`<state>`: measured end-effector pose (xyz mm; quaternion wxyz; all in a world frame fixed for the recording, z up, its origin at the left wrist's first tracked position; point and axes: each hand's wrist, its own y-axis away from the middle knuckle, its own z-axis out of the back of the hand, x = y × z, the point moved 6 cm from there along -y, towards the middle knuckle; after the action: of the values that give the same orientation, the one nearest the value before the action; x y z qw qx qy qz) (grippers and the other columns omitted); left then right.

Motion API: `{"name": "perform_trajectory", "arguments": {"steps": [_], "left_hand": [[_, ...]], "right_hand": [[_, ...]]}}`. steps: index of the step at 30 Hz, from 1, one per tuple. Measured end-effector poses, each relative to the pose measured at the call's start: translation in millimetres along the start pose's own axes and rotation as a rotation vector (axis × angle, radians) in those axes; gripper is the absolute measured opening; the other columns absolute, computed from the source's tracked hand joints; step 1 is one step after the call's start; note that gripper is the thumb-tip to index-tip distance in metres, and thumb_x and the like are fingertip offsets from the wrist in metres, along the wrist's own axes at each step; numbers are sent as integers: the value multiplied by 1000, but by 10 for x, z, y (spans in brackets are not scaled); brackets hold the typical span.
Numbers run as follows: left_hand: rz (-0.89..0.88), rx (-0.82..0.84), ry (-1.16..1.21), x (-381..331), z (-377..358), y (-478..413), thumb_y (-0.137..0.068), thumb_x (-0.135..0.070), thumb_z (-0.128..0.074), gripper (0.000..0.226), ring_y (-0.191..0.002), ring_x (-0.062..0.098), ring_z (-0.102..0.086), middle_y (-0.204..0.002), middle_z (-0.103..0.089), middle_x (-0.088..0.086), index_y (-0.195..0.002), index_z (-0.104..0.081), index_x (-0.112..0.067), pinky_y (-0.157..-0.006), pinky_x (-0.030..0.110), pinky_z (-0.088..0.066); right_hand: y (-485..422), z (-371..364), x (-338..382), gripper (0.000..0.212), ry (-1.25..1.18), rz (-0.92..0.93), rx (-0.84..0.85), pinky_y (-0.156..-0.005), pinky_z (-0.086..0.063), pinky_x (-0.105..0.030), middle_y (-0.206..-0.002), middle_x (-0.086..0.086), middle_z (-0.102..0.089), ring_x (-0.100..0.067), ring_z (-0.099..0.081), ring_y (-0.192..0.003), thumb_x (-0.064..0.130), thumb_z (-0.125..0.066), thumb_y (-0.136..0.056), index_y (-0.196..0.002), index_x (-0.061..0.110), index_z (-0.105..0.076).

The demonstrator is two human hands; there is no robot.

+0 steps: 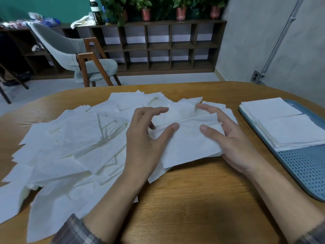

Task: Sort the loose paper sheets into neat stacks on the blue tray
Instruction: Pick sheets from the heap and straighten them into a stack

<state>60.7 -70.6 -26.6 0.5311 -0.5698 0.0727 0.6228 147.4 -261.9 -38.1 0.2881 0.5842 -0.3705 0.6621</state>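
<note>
Gripping the bundle of paper sheets [186, 143] by its ends in left hand [142, 138] and right hand [233, 136], just left of the blue tray [302, 164], tap edges flush before adding to the stacks [284, 125] there.

I am looking in on what is reading as an office lounge: a wooden table [193, 199] is facing low cubby shelving [158, 47], potted plants [146, 7] are lining its top, an upholstered chair [70, 48] is standing aside, and conduit [278, 41] is running down a grey wall to a socket [255, 77].
</note>
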Motion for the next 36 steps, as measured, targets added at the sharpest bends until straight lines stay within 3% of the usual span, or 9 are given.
{"name": "perform_trajectory", "arguments": {"steps": [4, 8, 11, 16, 21, 24, 28, 31, 36], "left_hand": [[277, 206, 252, 12, -91, 5, -86, -56, -70, 50, -108, -17, -59, -123, -64, -23, -133, -61, -42, -80, 5, -47], [358, 333, 396, 45, -180, 61, -89, -42, -78, 55, -104, 7, -74, -115, -76, -11, -137, -53, -53, -84, 29, -62], [260, 293, 289, 115, -170, 45, -98, -24, -76, 60, -111, 12, -73, -128, -72, -12, -141, -46, -53, -89, 38, -63], [186, 273, 230, 83, -149, 25, -102, -20, -69, 54, -110, -15, -61, -122, -56, -48, -144, -45, -43, -83, 19, -55], [135, 309, 214, 96, -181, 11, -103, -25, -67, 54, -121, 12, -65, -135, -60, -24, -144, -42, -51, -95, 51, -58], [66, 314, 198, 58, -244, 67, -102, -27, -70, 61, -128, 6, -59, -141, -55, -23, -148, -37, -48, -100, 32, -56], [-188, 205, -132, 7, -271, 128, -95, -27, -77, 48, -138, 5, -41, -145, -39, -11, -137, -53, -29, -107, 12, -38], [-354, 488, -191, -60, -493, 266, -100, -24, -70, 19, -127, 5, -51, -134, -53, -11, -119, -68, -25, -103, 26, -46], [-436, 779, -331, 17, -793, 500, -109, -33, -55, 36, -141, 8, -46, -153, -55, -9, -144, -61, -25, -115, 31, -40]], "right_hand": [[-19, 50, 19, 64, -324, 16, -12, -86, -62, -35, -146, 2, -62, -25, -69, -123, 14, -65, -92, -145, 48, -53], [-50, 167, -17, 63, 1, 55, -136, -116, -44, -58, -162, 15, -41, -23, -50, -144, 33, -71, -95, -143, 62, -42], [-57, 175, -51, 61, 205, 23, -130, -122, -34, -59, -163, 17, -38, -23, -44, -148, 46, -70, -95, -142, 66, -37], [-29, 134, -33, 39, -233, -26, 39, -75, -59, -26, -127, 1, -71, -17, -72, -104, 25, -69, -98, -133, 41, -64], [-41, 187, -78, 19, -87, -10, 21, -87, -52, -20, -114, 5, -78, -6, -67, -114, 19, -73, -83, -95, 27, -86], [-61, 284, -115, 22, 100, 38, -106, -106, -47, -37, -121, 6, -77, -12, -64, -124, 13, -80, -88, -102, 28, -85], [-58, 408, -64, 27, 208, 103, -264, -111, -42, -28, -116, 17, -77, 2, -63, -122, 6, -74, -93, -106, 28, -82], [-64, 433, -78, 28, 232, 116, -280, -113, -41, -29, -117, 18, -77, 2, -62, -124, 5, -73, -95, -109, 28, -81], [-82, 404, -100, 26, 257, 96, -240, -111, -39, -23, -122, 22, -74, 6, -58, -128, 11, -69, -99, -115, 29, -79]]}}
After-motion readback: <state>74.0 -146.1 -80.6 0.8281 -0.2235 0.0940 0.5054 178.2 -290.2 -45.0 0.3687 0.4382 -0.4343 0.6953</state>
